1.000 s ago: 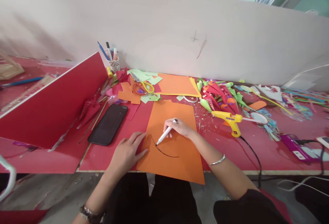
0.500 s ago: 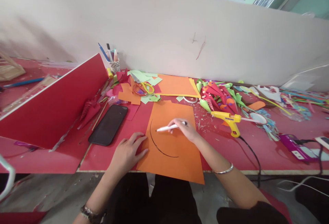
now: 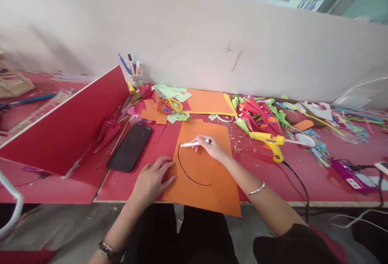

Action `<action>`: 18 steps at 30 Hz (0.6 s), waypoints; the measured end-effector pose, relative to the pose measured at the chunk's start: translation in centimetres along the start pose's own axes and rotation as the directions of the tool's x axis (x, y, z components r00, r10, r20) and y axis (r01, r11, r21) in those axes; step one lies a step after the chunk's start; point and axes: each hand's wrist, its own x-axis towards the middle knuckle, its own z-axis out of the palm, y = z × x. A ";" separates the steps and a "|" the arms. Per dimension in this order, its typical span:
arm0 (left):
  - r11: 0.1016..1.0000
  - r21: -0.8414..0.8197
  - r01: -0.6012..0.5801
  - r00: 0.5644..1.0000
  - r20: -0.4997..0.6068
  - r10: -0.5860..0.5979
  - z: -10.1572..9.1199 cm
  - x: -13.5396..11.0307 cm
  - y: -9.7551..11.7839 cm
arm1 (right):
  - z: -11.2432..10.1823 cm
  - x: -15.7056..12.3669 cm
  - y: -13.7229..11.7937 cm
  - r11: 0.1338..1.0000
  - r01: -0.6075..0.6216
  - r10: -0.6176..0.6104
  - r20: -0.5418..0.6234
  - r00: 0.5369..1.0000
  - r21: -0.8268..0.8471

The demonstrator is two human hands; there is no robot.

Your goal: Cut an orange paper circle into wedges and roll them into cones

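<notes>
An orange sheet of paper lies on the red table, its lower edge hanging past the table's front. A curved black line runs down its left half and bends right at the bottom. My right hand grips a white marker, its tip at the upper end of that curve. My left hand rests with fingers spread at the sheet's left edge, fingertips touching the paper. A black phone lies to the left of this hand.
Right of the sheet lies a yellow glue gun with its cord over the edge. Behind are paper cones, orange sheets, yellow-handled scissors and a pen cup. A red board leans at left; a purple power strip sits right.
My right hand has moved the marker up and slightly left, to the top of the curve. My left hand stays at the paper's edge. The view has shifted slightly.
</notes>
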 end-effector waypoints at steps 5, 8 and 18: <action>1.000 0.011 0.005 1.000 0.009 -0.005 0.0 -0.1 0.0 | -1.0 0.3 0.5 0.998 0.040 -0.056 -0.350 0.935 -0.053; 0.999 0.039 -0.005 1.000 0.010 0.005 -0.1 0.0 0.1 | -1.9 -1.8 -0.2 0.981 0.022 -0.091 -0.360 0.929 -0.192; 0.916 0.396 -0.065 0.965 0.258 -0.043 -1.0 -0.9 3.1 | 0.2 -10.6 -2.5 0.538 -0.012 -0.232 -0.162 0.959 -0.843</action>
